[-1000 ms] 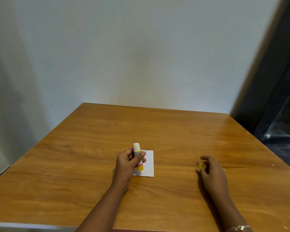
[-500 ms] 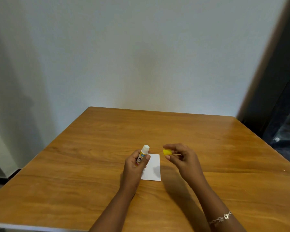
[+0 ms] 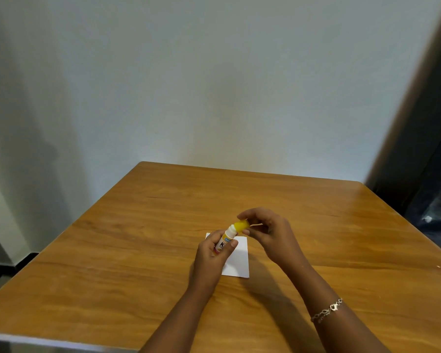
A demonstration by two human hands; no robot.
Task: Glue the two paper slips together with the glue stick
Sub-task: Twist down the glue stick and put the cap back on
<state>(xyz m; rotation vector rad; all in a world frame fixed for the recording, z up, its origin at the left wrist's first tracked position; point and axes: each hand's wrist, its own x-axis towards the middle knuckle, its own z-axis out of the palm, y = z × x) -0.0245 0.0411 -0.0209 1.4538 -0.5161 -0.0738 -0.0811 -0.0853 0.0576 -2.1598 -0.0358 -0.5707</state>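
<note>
My left hand (image 3: 213, 253) grips a glue stick (image 3: 225, 239), a white tube with a coloured label, tilted up and to the right above the paper. My right hand (image 3: 267, 233) pinches the yellow cap (image 3: 241, 225) with thumb and fingers, and the cap touches the tube's white tip. Beneath both hands a white paper slip (image 3: 237, 261) lies flat on the wooden table (image 3: 112, 250); my left hand hides part of it. I cannot tell whether it is one slip or two stacked.
A pale wall stands right behind the table's far edge. A dark curtain or doorway (image 3: 430, 174) runs down the right side. The table's near edge has a metal strip (image 3: 36, 342) at the lower left.
My right hand lifted the yellow cap from the table at the right and carried it left up to the glue stick's tip. My left hand tilted the tube toward it.
</note>
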